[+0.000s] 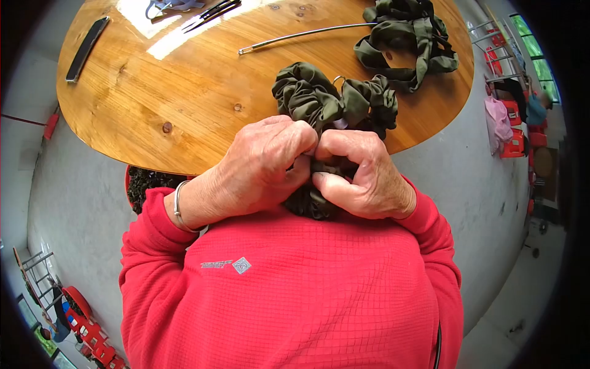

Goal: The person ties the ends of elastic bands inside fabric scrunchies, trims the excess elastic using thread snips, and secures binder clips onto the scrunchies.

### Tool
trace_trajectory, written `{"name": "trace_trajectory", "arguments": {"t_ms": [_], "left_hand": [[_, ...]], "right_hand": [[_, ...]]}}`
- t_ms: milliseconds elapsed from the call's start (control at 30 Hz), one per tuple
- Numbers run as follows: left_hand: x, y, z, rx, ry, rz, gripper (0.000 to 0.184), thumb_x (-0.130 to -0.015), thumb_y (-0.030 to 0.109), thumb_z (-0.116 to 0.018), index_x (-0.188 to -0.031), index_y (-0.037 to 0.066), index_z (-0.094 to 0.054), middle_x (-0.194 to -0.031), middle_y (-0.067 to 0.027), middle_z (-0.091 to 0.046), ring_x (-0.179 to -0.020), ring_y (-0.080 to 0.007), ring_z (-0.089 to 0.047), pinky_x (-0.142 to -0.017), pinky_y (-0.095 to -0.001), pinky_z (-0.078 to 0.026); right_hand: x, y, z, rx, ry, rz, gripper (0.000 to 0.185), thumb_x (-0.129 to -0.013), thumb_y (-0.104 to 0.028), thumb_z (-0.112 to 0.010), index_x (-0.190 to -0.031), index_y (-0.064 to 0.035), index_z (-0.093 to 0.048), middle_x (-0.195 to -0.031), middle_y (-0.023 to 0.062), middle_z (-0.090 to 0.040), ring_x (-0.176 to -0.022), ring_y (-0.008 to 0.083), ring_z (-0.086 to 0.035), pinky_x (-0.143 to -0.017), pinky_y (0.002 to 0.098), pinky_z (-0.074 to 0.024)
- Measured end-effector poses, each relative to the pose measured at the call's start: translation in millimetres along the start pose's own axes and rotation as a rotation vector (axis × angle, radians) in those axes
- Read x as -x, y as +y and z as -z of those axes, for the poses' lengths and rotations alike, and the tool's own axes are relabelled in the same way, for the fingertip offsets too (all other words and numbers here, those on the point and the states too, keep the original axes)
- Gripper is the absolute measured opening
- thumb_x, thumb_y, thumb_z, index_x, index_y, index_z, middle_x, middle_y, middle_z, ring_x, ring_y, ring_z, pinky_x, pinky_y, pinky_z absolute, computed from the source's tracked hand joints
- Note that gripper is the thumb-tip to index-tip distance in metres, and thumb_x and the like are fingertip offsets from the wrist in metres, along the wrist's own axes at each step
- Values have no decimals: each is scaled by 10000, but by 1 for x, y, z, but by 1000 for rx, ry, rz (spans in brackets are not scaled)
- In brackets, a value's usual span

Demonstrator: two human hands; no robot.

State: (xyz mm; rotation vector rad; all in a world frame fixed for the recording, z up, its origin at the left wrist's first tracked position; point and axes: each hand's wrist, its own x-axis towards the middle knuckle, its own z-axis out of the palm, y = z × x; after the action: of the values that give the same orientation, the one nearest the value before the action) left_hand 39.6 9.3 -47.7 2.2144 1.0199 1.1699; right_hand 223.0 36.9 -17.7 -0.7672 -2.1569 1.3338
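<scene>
Pinching gathered green fabric (pixel 307 95), apparently by one edge, with closed left hand (pixel 264 161) and closed right hand (pixel 362 175); bunches crosswise just beyond both, about equally near.

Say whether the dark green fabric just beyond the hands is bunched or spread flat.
Bunched: the dark green fabric is drawn up in thick, crumpled gathers.

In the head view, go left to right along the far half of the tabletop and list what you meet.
Black strip, blue straps, scissors, metal rod, loose green cloth.
</scene>
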Motion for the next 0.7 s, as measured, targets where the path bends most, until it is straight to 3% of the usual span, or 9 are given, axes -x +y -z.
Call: {"name": "trace_trajectory", "arguments": {"t_ms": [233,367,533,633,700], "left_hand": [[2,-1,-11,37,267,37,214,-680,-46,-627,-839,53,-523,-709,-84,-529,-612,-255,-565,-536,-320,-449],[8,-3,-22,356,355,188,228,-697,-84,-632,-860,40,-533,-727,-83,-528,-604,-218,-556,-545,-291,-445],[7,-1,-21,285,366,144,240,-701,-87,-646,-875,38,-539,-730,-80,-530,-603,-196,-553,-545,-285,-442],[6,0,-20,275,339,129,231,-708,-104,-641,-883,20,-555,-753,-63,-537,-645,-158,-545,-584,-262,-440],[5,3,-16,295,308,142,218,-720,-138,-628,-890,-12,-577,-805,-29,-553,-733,-84,-532,-665,-214,-437]], "right_hand": [[-6,-3,2,209,67,242,169,-627,-23,-622,-725,-25,-484,-614,106,-467,-539,286,-487,-522,362,-396],[-2,-4,2,159,101,200,215,-617,-16,-652,-745,-34,-481,-640,107,-464,-551,297,-477,-525,367,-391],[9,-6,9,-33,122,-67,267,-722,-126,-746,-861,-22,-543,-687,27,-503,-581,74,-449,-512,230,-382],[10,-5,8,-125,249,-63,270,-742,-146,-748,-887,-19,-559,-707,19,-530,-598,57,-454,-526,217,-392],[10,-10,11,-204,256,-117,160,-846,-131,-636,-916,5,-589,-720,25,-552,-617,54,-462,-554,213,-403]]}}
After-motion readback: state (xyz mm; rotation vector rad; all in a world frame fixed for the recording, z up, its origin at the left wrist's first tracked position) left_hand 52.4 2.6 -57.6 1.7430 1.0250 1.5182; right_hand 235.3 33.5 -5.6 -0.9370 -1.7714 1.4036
